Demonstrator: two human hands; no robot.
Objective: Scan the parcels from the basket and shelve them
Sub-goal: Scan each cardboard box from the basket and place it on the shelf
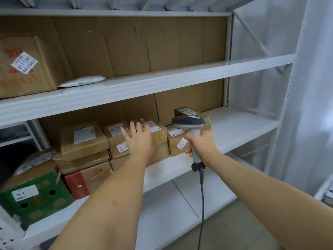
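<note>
1. The left hand reaches toward the middle shelf with its fingers straight and spread, holding nothing; it sits in front of the taped brown parcel near the centre of the row. Whether it touches that parcel I cannot tell.

2. The right hand has its fingers curled tight round the handle of the corded scanner, whose head points at the parcels toward 12 o'clock.

3. Judged step: placing or squaring up a parcel in the row on the shelf. To do it well, push the box flat-handed until it sits flush with its neighbours, label outward, and keep the scanner's cable off the shelf edge so it drags nothing.

4. The shelved parcels sit on the middle shelf: a small box at 3 o'clock of the left hand, just beside the scanner, and stacked boxes at 9 o'clock. The shelf is bare further toward 3 o'clock, which looks like the natural spot for the next parcel.

5. The upper shelf, at 11 o'clock, carries a large carton and a flat white mailer beside it.

6. A green box stands at 8 o'clock on the lowest shelf. The basket is not in view.
</note>
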